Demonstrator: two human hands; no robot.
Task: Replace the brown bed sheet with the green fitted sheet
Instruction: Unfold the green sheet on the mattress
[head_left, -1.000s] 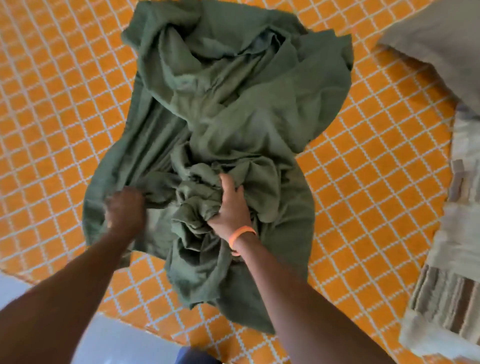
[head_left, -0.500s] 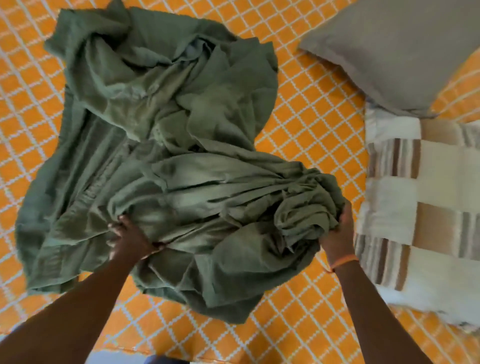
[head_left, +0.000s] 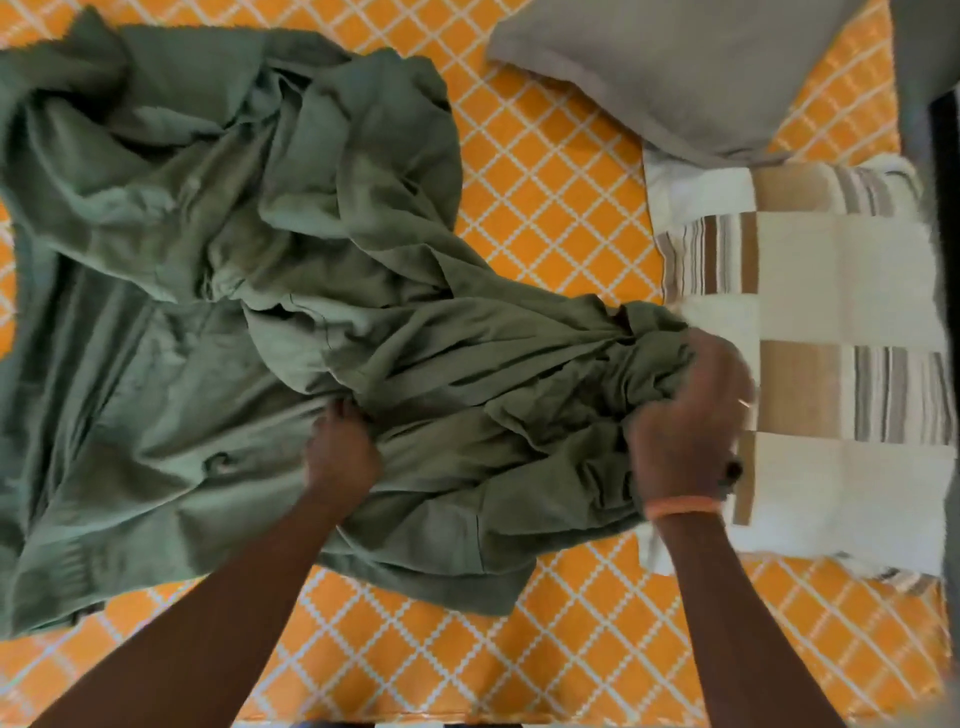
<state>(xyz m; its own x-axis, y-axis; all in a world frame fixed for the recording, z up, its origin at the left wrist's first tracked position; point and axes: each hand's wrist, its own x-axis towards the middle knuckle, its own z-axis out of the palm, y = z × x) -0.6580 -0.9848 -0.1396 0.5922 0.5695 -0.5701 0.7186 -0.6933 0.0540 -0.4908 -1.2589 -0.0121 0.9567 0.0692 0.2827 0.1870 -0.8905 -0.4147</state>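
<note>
Orange lattice mattress (head_left: 545, 208) bare, no brown sheet seen | green fitted sheet (head_left: 234, 312) crumpled on it, unspread | left hand (head_left: 340, 457) pinches fold, right hand (head_left: 685, 421) grips bunch | corners all left to fit

A sage green fitted sheet (head_left: 234, 291), plain and unpatterned, lies crumpled, its folds shading from pale grey-green to darker olive. Under it is a bright orange surface (head_left: 550, 208) crossed by thin white dotted lines that form a diamond lattice. A plain taupe-grey pillow (head_left: 675, 67) sits at the top right. Below it is a patchwork pillow (head_left: 841, 291) in cream and tan blocks, with some panels of narrow brown, grey and white stripes. The right wrist wears a slim orange band (head_left: 683, 505). A small dark spot near the right hand (head_left: 685, 421) may be a ring, though blur makes it uncertain.
</note>
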